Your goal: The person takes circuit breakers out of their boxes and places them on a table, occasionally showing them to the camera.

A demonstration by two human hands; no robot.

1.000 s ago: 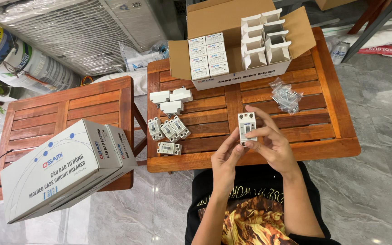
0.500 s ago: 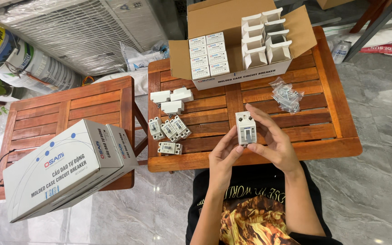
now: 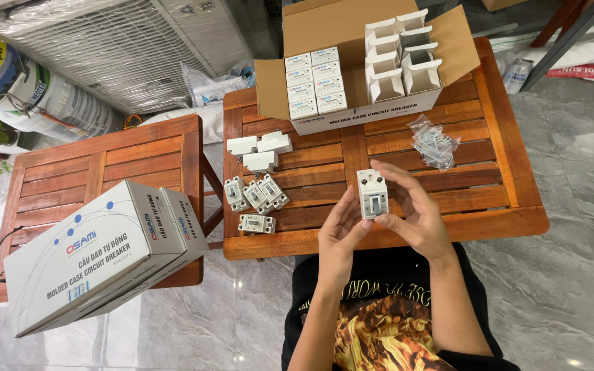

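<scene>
Breaker inspection step, both hands on one unit.
You pinched the white breaker (image 3: 372, 194) between left hand (image 3: 339, 233) and right hand (image 3: 412, 214) above the wooden table (image 3: 503, 172); next probably calls for setting it beside the loose breakers (image 3: 256, 199).

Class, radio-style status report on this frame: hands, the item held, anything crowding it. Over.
Left hand and right hand both gripping the white breaker, upright above the table edge. Loose breakers lie apart to the left. Nothing crowding it.
</scene>
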